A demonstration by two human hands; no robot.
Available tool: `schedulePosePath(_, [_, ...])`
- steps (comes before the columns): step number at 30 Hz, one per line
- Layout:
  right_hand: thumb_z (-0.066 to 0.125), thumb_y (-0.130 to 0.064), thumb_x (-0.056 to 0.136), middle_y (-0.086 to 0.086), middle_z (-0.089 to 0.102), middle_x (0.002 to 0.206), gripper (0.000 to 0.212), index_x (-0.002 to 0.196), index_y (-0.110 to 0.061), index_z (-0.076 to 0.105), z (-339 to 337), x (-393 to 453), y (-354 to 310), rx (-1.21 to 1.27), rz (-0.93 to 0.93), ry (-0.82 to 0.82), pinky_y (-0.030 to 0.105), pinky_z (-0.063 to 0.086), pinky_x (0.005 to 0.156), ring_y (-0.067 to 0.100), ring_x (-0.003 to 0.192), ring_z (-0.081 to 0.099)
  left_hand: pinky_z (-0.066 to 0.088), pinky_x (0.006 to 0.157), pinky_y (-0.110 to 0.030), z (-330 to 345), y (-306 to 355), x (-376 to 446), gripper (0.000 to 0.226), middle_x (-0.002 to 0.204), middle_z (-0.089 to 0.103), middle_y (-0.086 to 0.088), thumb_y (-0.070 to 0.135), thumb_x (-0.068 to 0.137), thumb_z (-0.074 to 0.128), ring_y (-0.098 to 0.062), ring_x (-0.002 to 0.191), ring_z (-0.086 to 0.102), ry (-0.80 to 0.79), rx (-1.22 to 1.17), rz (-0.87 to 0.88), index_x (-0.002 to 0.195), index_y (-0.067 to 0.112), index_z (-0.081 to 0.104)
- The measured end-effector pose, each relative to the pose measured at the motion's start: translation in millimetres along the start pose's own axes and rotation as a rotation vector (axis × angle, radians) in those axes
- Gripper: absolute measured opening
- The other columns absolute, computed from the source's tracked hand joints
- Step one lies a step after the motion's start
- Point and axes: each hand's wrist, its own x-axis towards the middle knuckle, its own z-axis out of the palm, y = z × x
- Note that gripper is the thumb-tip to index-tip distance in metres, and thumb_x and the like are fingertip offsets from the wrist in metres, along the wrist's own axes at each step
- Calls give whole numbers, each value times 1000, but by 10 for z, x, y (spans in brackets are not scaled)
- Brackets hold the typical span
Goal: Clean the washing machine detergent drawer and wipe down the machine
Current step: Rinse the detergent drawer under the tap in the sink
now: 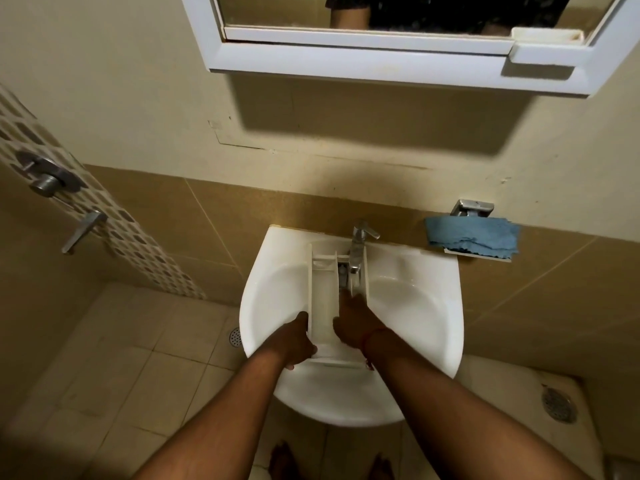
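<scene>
Jutting from the patterned tile strip on the left wall, a metal shower valve [48, 176] sits above a lever handle [83, 230], well apart from the sink [415, 306]. A small floor drain [234, 337] shows just beside the sink's left rim. The left hand [294, 341] grips the near left corner of the white detergent drawer [323, 306], fingers curled round its side wall. That drawer lies lengthwise in the sink, its near end over the middle of the basin and its far end under the faucet [358, 247] at the back rim. The right hand [351, 323] is inside the drawer on its right side, fingers reaching forward into a compartment toward the faucet (whether they press the plastic or hold something cannot be told). A red thread circles the right wrist. On the wall just right of the sink's back corner, a blue cloth [474, 237] drapes over a small shelf below a metal bracket [472, 207]. Above, a white-framed mirror cabinet [381, 60] hangs. Another floor drain [559, 407] lies at the far right.
</scene>
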Motion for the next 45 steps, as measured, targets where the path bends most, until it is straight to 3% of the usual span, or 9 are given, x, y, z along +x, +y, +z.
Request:
schedulePosePath(10, [56,-14,92,18,17,157,40,129,-4,45,75,-113,168,-46,-124,45,41,35,112,37,135,37,60,74,-35,-130,27,-12,39,109,61,-9,17,86,70,-25,100,64,-98,-11,-7,110,22,40])
schedulePosePath(13, [51,-12,95,18,38,145,37,131,-4,47,65,-123,214,-64,-76,-4,35,40,105,32,124,48,59,77,-33,-160,42,-6,34,109,65,-9,17,89,69,-19,93,64,-140,-12,-10,111,22,45])
schedulePosePath(17, [44,-14,99,23,39,141,38,134,0,42,48,-78,115,-213,-20,-117,33,37,103,36,124,47,58,66,-26,-148,41,-19,41,104,64,-3,17,91,67,-14,91,61,-150,-19,-12,127,21,49])
schedulePosePath(21, [49,-14,95,22,18,152,56,147,-4,29,-14,-15,-1,-173,-63,22,37,35,112,38,133,38,58,64,-26,-125,20,-28,50,104,62,-1,16,90,66,-13,89,60,-138,-41,-21,135,26,45])
schedulePosePath(28, [50,-21,95,19,36,142,45,136,-5,43,107,-93,109,-377,-53,-142,38,42,101,36,124,46,61,74,-38,-92,21,-9,49,112,60,-6,13,89,67,-20,102,60,-166,-109,-65,133,22,47])
schedulePosePath(33, [51,-22,96,24,26,145,72,154,-13,11,-1,41,4,-215,-37,-8,38,43,100,38,120,50,61,75,-44,-85,43,1,50,120,55,-9,8,89,66,-26,105,60,-169,-188,-103,133,22,46])
schedulePosePath(39, [62,-28,93,7,67,105,20,104,-15,72,4,-151,290,-356,-308,-10,36,50,87,25,96,63,62,71,-42,-78,15,52,50,121,51,-7,7,89,65,-27,105,59,-163,-203,-102,131,23,44])
schedulePosePath(43, [55,-11,93,11,51,111,19,111,-7,59,-20,-240,502,170,-28,417,32,47,85,28,96,57,61,78,-43,-85,-16,75,43,117,54,-9,9,90,64,-24,102,59,-183,-196,-92,127,17,46])
schedulePosePath(45, [59,-19,94,8,50,120,34,125,-10,49,-22,-276,598,426,110,237,32,45,93,27,108,57,60,80,-40,-94,-46,81,38,113,55,-8,15,94,60,-20,96,57,-204,-202,-47,129,16,45])
